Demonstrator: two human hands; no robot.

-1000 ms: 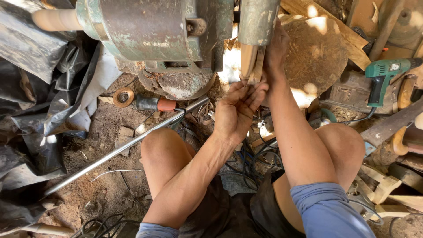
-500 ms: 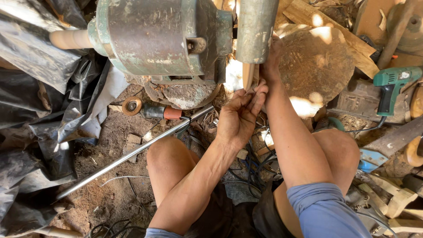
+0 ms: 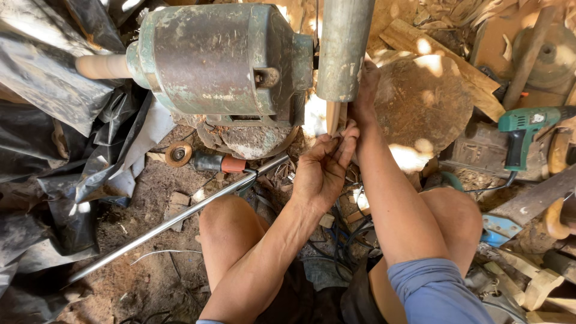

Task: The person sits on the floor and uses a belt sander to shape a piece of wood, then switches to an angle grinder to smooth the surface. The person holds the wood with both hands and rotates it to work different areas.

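Hands sit up at the machine: your left hand (image 3: 324, 171) has its fingers (image 3: 343, 144) pinched on a pale wooden piece (image 3: 333, 117) poking from under the grey cylinder (image 3: 343, 48). Your right hand (image 3: 365, 96) reaches behind that cylinder; you cannot tell its fingers' state. Piece seems partly seated, work unfinished by the look of it. Green motor housing (image 3: 210, 60) alongside. No labels or packages legible; green drill (image 3: 528, 123) lies well apart on the right.

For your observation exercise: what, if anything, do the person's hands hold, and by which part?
Both hands grip a narrow pale wooden piece under the grey cylinder: left hand pinches its lower end, right hand its side; the exact contact is partly hidden.
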